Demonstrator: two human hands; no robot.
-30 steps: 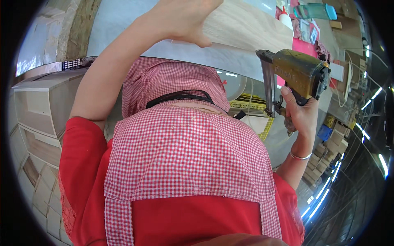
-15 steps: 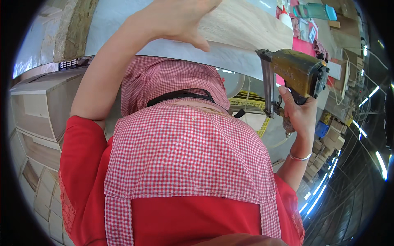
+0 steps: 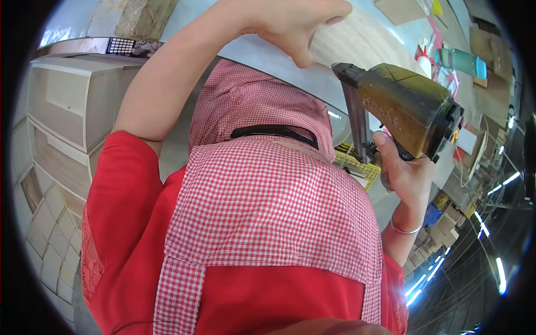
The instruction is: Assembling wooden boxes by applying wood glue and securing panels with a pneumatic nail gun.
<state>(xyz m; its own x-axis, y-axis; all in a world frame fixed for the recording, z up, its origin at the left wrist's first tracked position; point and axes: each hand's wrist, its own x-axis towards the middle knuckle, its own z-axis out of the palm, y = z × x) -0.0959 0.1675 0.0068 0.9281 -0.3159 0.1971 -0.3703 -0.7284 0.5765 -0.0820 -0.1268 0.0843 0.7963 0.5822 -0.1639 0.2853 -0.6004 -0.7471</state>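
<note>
My left hand [image 3: 290, 27] is at the top, over the left part of a pale wooden board [image 3: 363, 42]. Its thumb points down near the board's near edge, and the fingers curve apart from it; whether they press on the wood cannot be told. My right hand [image 3: 410, 170] is wrapped round the handle of a brownish-yellow nail gun [image 3: 405, 106] with a dark magazine. The gun's nose is raised by the near edge of the board, and I cannot tell whether they touch.
The board lies on a light grey worktop [image 3: 254, 56]. Beyond the gun are a white glue bottle [image 3: 424, 64] with a red cap and a teal bottle [image 3: 460, 62]. At left stand open pale cabinets [image 3: 58, 103]. A yellow crate [image 3: 363, 170] sits below the worktop.
The view has turned, shifting the worktop and board rightward in it. The nail gun has come closer to the camera and looks larger, its nose now nearer my left hand. My right hand keeps its hold.
</note>
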